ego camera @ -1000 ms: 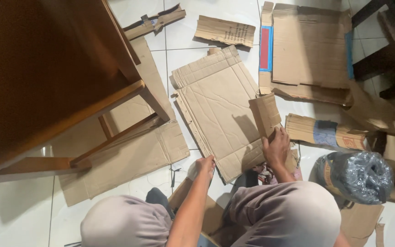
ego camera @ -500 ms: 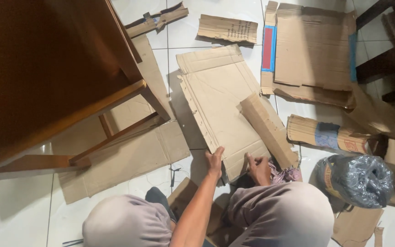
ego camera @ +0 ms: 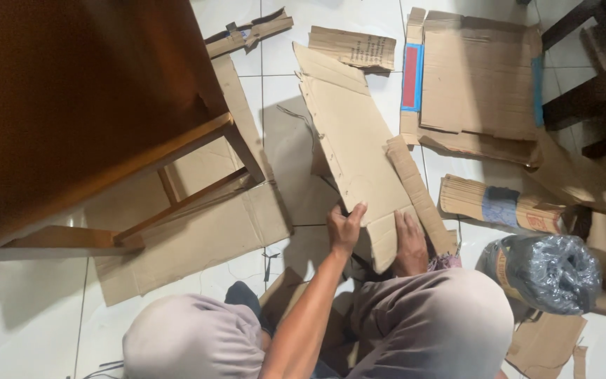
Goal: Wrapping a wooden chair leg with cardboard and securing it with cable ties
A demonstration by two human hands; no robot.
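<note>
white tiled floor (ego camera: 29,309) | brown wooden table (ego camera: 71,91) | dark chair (ego camera: 590,77)
</note>
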